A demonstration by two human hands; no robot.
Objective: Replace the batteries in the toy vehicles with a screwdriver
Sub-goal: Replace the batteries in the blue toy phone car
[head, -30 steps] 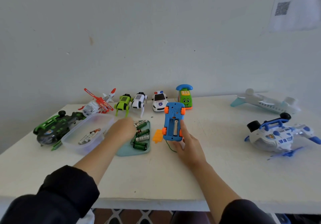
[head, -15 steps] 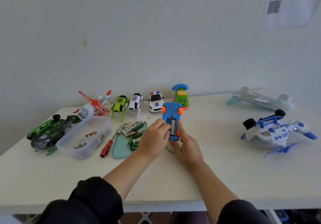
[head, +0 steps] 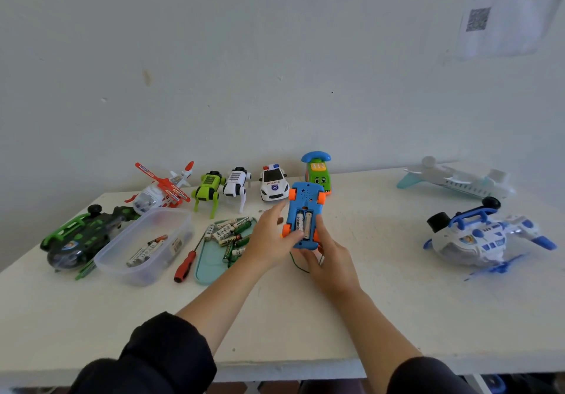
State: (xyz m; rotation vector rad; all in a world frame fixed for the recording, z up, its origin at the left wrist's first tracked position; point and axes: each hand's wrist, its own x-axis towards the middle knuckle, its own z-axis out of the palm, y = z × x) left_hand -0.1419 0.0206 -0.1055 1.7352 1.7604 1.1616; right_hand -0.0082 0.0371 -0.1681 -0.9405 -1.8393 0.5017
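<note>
From my head camera, I hold the blue toy car [head: 305,207] upside down above the middle of the counter [head: 382,302]. My right hand [head: 328,259] grips its near end from below, fingers curled round it. My left hand [head: 270,240] pinches the left side, thumb on the two batteries [head: 302,225] in the open slot. At nine o'clock from the car lies a teal tray [head: 203,266] with loose batteries [head: 227,231]. The red screwdriver [head: 185,266] lies just left of the tray, beside a clear box [head: 122,259]. A blue and white helicopter [head: 477,237] sits at three o'clock, well apart
</note>
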